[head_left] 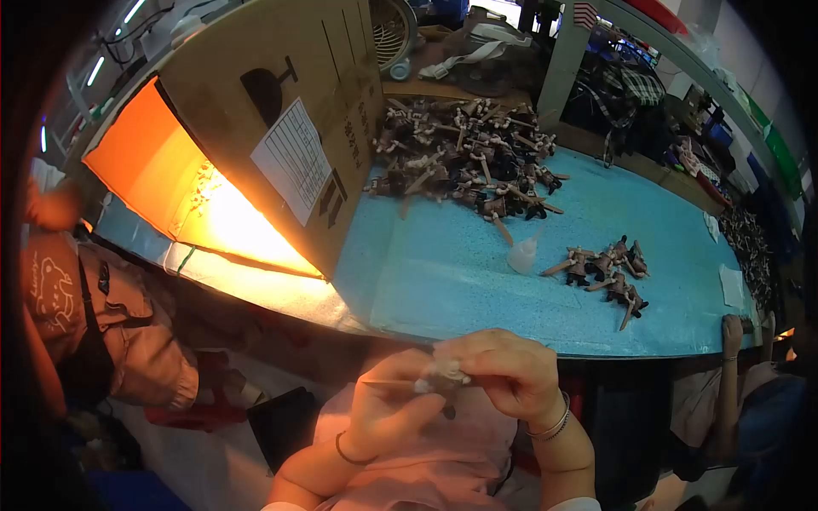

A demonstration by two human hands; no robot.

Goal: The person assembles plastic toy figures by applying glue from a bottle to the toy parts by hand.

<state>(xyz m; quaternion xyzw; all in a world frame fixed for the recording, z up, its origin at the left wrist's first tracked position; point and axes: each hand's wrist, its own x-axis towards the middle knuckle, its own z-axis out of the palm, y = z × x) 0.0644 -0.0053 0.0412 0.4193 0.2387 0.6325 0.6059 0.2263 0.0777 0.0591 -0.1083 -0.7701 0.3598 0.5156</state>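
Note:
A small figurine (446, 375), pale at the top and brownish below, is held just off the table's front edge. My left hand (388, 413) is closed round its lower part, with thumb and fingers pinching it. From the right, the fingertips of my right hand (511, 366) are pressed together on its upper part. Fingers hide much of the figurine, so its details are hard to make out. On the table ahead lies a small group of similar brown figurines (609, 274). Beside that group stands a small translucent white squeeze bottle (522, 254).
A large heap of figurines (477, 153) covers the back of the blue table (443, 294). A tall cardboard box (256, 94), lit orange inside, stands at the left. Another person (119, 315) is at far left; a co-worker's hand (732, 335) rests at the right edge near more small parts (748, 247).

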